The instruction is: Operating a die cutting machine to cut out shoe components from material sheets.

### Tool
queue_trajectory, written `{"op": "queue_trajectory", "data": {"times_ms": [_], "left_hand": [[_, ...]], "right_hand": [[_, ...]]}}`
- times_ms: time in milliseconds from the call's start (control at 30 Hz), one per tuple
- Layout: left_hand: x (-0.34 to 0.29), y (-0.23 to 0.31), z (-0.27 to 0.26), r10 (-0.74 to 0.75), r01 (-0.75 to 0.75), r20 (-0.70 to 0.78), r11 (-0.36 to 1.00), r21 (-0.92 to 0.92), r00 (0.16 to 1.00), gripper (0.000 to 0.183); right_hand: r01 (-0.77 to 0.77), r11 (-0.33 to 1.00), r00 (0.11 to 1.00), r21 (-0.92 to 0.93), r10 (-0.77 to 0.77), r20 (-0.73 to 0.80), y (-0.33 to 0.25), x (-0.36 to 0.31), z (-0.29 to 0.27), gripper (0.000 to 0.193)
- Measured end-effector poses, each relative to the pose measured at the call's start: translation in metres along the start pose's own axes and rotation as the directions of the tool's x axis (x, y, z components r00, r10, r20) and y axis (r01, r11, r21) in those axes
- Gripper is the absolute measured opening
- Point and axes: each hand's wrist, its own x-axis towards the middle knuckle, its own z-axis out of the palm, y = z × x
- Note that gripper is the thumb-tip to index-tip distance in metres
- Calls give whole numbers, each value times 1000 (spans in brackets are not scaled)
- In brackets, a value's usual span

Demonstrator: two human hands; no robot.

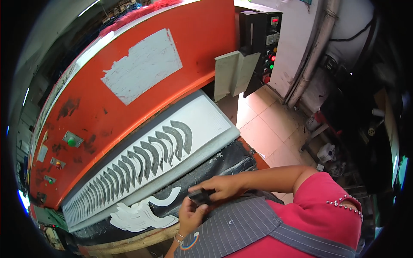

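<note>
My left hand (189, 216) is closed around a small dark block-like piece (199, 197), its thumb along the near side. My right hand (221, 187) grips the same piece from the right, with a finger reaching over its top. Whether it is one piece or a small stack, I cannot tell. Just left of my hands, a pile of white curved strips (140, 217) lies on a black cover (187, 180), one strip (167, 198) curving out toward me. Beyond, many dark grey curved pieces (148, 159) stand in a long row on a white board (206, 116).
A big orange machine (195, 47) with buttons rises behind the board. At its right end are a bent metal plate (234, 75) and a black control box (270, 51) with lit lamps. A wooden edge (124, 244) runs along the near side. Tiled floor (269, 118) shows at right.
</note>
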Motion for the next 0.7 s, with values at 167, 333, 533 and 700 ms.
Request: {"op": "queue_trajectory", "data": {"times_ms": [167, 333, 533, 700], "left_hand": [[-13, -11, -1, -55, 52, 43, 996, 75, 998, 50], [-17, -24, 3, 12, -11, -26, 999, 39, 1000, 48], [-6, -10, 5, -34, 91, -275, 976, 197, 961, 42], [25, 11, 2, 178, -191, -544, 981, 33, 820, 40]], "right_hand": [[209, 969, 978, -133, -209, 19, 20, -3, 24, 60], [263, 925, 963, -274, -269, 18, 23, 5, 24, 51], [189, 962, 966, -199, -218, -138, 16, 25, 23, 40], [69, 935, 989, 347, -20, -144, 10, 49, 15, 40]]}}
